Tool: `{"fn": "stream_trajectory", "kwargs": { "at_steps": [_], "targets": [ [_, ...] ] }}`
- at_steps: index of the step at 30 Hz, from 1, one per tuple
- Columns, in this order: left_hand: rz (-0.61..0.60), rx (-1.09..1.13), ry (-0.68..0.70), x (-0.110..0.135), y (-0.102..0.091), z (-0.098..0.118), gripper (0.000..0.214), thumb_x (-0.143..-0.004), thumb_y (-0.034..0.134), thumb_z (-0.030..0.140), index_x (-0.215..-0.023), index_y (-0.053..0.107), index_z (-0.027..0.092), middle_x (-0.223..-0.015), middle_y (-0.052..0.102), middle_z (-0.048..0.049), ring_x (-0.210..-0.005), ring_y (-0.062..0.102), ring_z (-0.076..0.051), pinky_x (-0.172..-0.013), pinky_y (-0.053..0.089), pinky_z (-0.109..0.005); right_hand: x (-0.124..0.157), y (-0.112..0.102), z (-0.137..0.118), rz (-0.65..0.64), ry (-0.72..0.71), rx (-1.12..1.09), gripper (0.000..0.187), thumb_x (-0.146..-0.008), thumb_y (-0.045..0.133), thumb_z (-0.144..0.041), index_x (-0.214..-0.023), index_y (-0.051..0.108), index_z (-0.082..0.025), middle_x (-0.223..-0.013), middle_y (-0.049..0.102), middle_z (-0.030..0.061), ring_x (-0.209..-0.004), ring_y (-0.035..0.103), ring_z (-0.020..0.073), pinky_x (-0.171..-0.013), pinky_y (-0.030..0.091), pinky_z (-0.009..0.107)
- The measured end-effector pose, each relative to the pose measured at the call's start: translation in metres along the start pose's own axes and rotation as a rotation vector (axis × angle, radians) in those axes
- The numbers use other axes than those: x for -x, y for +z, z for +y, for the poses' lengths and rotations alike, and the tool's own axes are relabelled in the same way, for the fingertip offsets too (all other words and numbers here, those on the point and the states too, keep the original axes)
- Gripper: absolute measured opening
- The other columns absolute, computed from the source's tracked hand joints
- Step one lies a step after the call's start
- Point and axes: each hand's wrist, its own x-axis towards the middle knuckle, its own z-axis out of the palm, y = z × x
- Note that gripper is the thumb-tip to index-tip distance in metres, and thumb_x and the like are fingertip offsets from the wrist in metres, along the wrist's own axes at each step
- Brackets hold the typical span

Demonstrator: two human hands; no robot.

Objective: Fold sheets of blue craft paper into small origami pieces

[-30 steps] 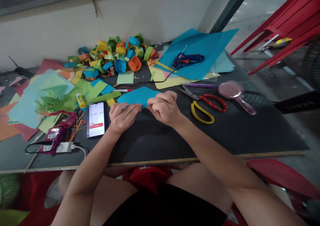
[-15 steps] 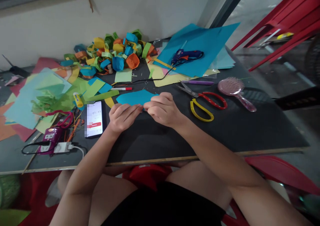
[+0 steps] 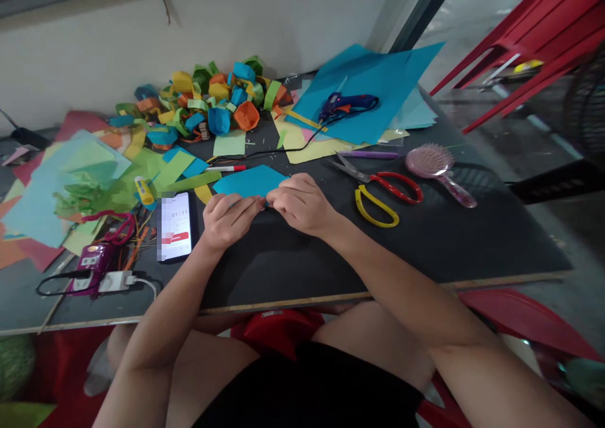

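A folded blue paper piece (image 3: 248,181) lies on the black tabletop (image 3: 331,251) in front of me. My left hand (image 3: 230,219) pinches its near edge with curled fingers. My right hand (image 3: 302,203) is closed on the same edge, and the fingertips of the two hands meet at the fold. Most of the paper sticks out beyond my fingers, toward the wall.
A phone (image 3: 176,225) with a timer lies left of my hands. Red-and-yellow scissors (image 3: 385,195) and a pink hairbrush (image 3: 437,168) lie to the right. A blue glue gun (image 3: 347,104) rests on blue sheets (image 3: 378,81). A heap of folded paper pieces (image 3: 212,103) sits by the wall.
My hands have drawn closer together along the paper's near edge. The blue piece looks narrower and more pointed than a second ago.
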Motion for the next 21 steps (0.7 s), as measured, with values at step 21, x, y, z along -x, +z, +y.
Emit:
{"fn": "stream_trajectory", "kwargs": {
  "at_steps": [21],
  "targets": [
    [0.038,0.168,-0.122,0.007,0.003,-0.016,0.023,-0.083,0.069,0.021,-0.104,0.073,0.030,-0.082,0.077,0.0000,-0.079,0.061,-0.017,-0.068,0.043,-0.031,0.002,-0.005,0.014,-0.048,0.059,-0.014,0.026,-0.090,0.040,-0.002,-0.074,0.037,-0.024,-0.084,0.070,-0.0049,-0.074,0.054,0.0118,-0.076,0.038,0.030]
  ]
}}
